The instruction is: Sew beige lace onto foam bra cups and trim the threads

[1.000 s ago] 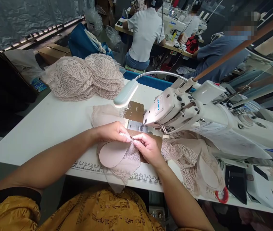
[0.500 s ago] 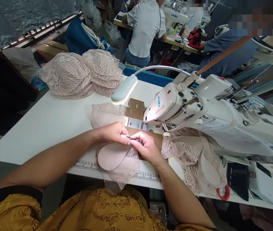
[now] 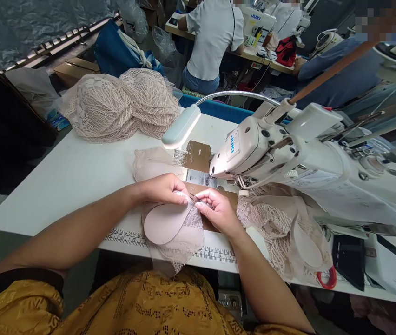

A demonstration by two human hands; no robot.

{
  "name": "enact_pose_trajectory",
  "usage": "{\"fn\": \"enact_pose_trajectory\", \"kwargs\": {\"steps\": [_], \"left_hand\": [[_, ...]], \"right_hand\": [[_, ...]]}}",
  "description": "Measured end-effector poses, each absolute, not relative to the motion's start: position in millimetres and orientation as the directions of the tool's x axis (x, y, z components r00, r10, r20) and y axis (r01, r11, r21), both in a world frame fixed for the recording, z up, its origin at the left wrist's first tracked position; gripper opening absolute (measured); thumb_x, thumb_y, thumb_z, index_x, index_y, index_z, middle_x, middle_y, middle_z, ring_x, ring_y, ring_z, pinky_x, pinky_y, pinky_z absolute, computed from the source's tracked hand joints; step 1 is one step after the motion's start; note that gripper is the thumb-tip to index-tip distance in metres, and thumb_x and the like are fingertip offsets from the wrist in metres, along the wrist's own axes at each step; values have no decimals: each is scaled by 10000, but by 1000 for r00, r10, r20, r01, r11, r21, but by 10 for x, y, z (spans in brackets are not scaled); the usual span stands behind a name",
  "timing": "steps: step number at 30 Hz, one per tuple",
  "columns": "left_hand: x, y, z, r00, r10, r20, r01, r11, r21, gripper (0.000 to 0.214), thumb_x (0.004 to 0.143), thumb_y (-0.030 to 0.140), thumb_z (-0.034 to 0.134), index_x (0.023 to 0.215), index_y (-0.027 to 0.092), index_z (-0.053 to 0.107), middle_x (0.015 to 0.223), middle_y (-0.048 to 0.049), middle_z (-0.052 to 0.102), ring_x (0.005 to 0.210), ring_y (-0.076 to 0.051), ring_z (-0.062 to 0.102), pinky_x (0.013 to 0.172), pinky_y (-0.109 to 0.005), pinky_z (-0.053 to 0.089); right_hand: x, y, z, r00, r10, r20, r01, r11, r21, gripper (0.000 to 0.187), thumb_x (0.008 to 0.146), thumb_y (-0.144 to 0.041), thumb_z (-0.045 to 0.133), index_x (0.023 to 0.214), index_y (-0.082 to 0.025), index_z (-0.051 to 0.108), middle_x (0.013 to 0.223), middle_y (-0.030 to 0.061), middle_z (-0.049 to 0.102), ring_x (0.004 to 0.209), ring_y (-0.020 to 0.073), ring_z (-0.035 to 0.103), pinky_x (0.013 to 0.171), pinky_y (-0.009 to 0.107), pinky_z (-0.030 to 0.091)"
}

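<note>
My left hand [image 3: 167, 188] is closed, pinching the upper edge of a pale beige lace piece [image 3: 191, 239]. A smooth teardrop-shaped cup pad [image 3: 166, 224] lies against that lace and hangs toward the table's front edge. In my right hand [image 3: 219, 212], thumb and fingers are closed around small metal thread snips [image 3: 194, 198], whose tips meet the fabric edge beside my left thumb. My palm hides most of the snips. Another sheer beige piece [image 3: 154, 163] spreads on the table just beyond my left hand.
A white sewing machine [image 3: 254, 144] stands at right, its lamp [image 3: 181, 126] over the table. Stacked lace cups [image 3: 121, 107] sit at back left. More lace pieces [image 3: 281, 223], red-handled scissors [image 3: 327, 278] and a black phone-like object [image 3: 348, 260] lie right. Co-workers [image 3: 215, 42] sit beyond.
My right hand has moved slightly right, away from my left, so the snips' tips now show between them. The whole view has shifted a little.
</note>
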State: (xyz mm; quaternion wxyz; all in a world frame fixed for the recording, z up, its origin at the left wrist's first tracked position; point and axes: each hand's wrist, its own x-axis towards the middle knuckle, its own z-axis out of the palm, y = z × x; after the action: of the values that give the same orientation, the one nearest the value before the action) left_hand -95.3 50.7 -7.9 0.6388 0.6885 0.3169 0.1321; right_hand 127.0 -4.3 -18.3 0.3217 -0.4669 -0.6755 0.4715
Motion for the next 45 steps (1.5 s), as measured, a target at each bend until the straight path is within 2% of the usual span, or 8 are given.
{"fn": "enact_pose_trajectory", "kwargs": {"steps": [8, 16, 21, 29, 35, 39, 42, 45], "left_hand": [[-923, 501, -101, 737, 628, -251, 272, 65, 960, 311, 753, 411, 716, 715, 103, 696, 607, 1, 529, 567, -99, 437, 506, -220, 318], [-902, 490, -65, 753, 609, -251, 272, 60, 961, 365, 754, 405, 714, 572, 126, 563, 537, 37, 361, 515, -74, 301, 468, -228, 197], [-904, 481, -68, 737, 626, -256, 284, 57, 957, 332, 742, 396, 717, 606, 119, 596, 560, 27, 409, 537, -82, 342, 480, -223, 229], [-854, 449, -75, 718, 649, -252, 323, 9, 946, 293, 717, 344, 713, 577, 121, 585, 535, 38, 407, 527, -75, 346, 465, -208, 233], [-839, 429, -36, 704, 661, -259, 350, -6, 937, 331, 717, 384, 710, 580, 135, 541, 540, 51, 385, 525, -73, 330, 461, -201, 227], [-827, 426, -52, 697, 671, -251, 373, -41, 927, 323, 719, 376, 699, 577, 135, 537, 545, 49, 386, 532, -76, 331, 469, -205, 235], [-815, 419, -61, 687, 687, -239, 402, -85, 912, 319, 714, 367, 699, 560, 138, 539, 532, 50, 387, 529, -80, 342, 462, -207, 233], [-798, 411, -65, 687, 692, -223, 383, -83, 920, 298, 714, 366, 706, 576, 138, 572, 542, 42, 446, 536, -87, 393, 469, -204, 266]], "right_hand": [[1255, -54, -181, -382, 924, 0, 369, 153, -917, 171, 837, -343, 648, 945, -209, 653, 870, 28, 684, 765, 169, 631, 687, 303, 498], [1225, -73, -203, -328, 944, 35, 401, 172, -900, 163, 863, -369, 628, 883, -211, 663, 804, 18, 668, 693, 156, 595, 633, 286, 466], [1293, -54, -232, -378, 926, 12, 346, 153, -926, 163, 846, -360, 642, 909, -211, 659, 858, 27, 673, 744, 164, 617, 672, 296, 486], [1183, -50, -137, -382, 922, 66, 432, 241, -869, 100, 844, -294, 631, 885, -208, 662, 811, 12, 667, 724, 160, 603, 659, 287, 457], [1251, -29, -171, -365, 930, 32, 426, 197, -883, 125, 842, -320, 637, 877, -202, 652, 808, 14, 665, 700, 152, 594, 630, 277, 447], [1246, -20, -161, -396, 917, 44, 453, 237, -859, 98, 833, -292, 641, 878, -206, 653, 837, 20, 673, 751, 166, 608, 659, 287, 448], [1207, -24, -152, -373, 926, 58, 488, 249, -836, 79, 847, -282, 626, 850, -208, 653, 818, 16, 671, 741, 163, 600, 659, 291, 442], [1185, -29, -176, -307, 950, 51, 416, 182, -891, 102, 853, -304, 617, 877, -207, 637, 822, 13, 667, 726, 154, 606, 656, 285, 463]]}}
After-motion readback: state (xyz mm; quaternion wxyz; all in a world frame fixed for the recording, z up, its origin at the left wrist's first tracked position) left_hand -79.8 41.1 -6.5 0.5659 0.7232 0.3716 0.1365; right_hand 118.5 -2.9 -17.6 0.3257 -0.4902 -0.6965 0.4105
